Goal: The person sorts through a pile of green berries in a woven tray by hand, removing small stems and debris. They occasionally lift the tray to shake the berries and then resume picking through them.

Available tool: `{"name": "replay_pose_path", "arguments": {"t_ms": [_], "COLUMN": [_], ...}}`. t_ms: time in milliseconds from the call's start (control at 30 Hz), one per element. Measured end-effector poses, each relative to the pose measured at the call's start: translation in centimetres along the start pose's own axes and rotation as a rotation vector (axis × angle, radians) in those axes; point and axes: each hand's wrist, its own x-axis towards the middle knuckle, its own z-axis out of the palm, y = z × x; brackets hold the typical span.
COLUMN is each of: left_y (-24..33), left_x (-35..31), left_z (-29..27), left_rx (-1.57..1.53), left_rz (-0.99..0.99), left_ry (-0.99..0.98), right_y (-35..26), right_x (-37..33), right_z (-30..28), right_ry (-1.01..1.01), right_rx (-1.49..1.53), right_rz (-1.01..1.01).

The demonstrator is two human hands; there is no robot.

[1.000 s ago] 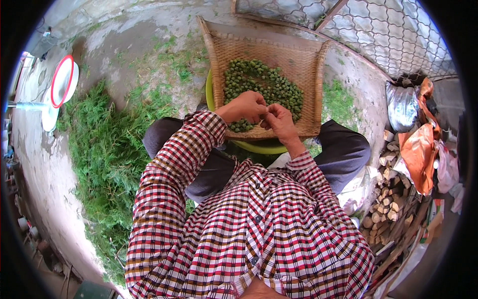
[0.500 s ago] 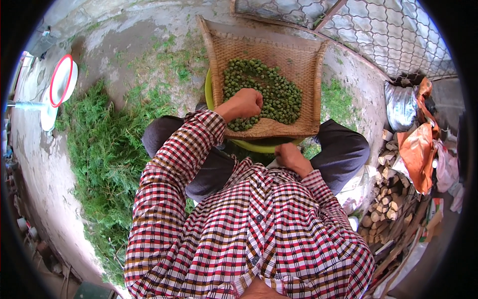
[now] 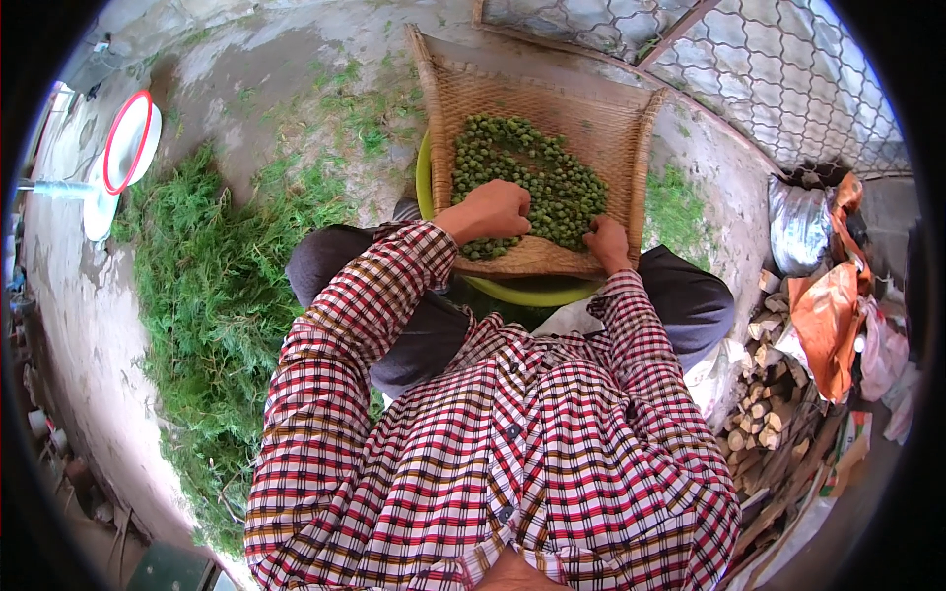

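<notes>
Beside left hand [image 3: 496, 209] — green cones [image 3: 547, 182], in basket [image 3: 606, 113]

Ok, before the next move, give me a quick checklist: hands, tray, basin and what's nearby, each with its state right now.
1. Left hand over the pile of small green pods: ok, fingers curled.
2. Anything held in the left hand: cannot tell, its fingers hide it.
3. Right hand apart from the left: ok, it is at the pile's right edge.
4. Pods inside the woven tray: ok, those visible lie within it.
5. Tray steady over the yellow-green basin: cannot tell, their contact is hidden.
6. Firewood away from the tray: ok, stacked off to the right.
</notes>
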Motion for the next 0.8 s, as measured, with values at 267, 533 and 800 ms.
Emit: {"name": "replay_pose_path", "arguments": {"t_ms": [267,533,800], "left_y": [0.2,-0.1,0.7], "left_x": [-0.1,0.1,-0.2], "left_z": [-0.2,0.1,-0.1], "left_rx": [0.001,-0.026,-0.191], "left_rz": [0.002,0.017,0.007], "left_ry": [-0.009,0.003,0.033], "right_y": [0.7,0.0,-3.2], "right_x": [0.5,-1.3,-3.7], "right_z": [2.2,-0.6,-5.2], "right_ry": [0.090,-0.137,-0.296], "right_rx": [0.071,0.893,1.260], "right_rz": [0.031,0.328,0.144]}}
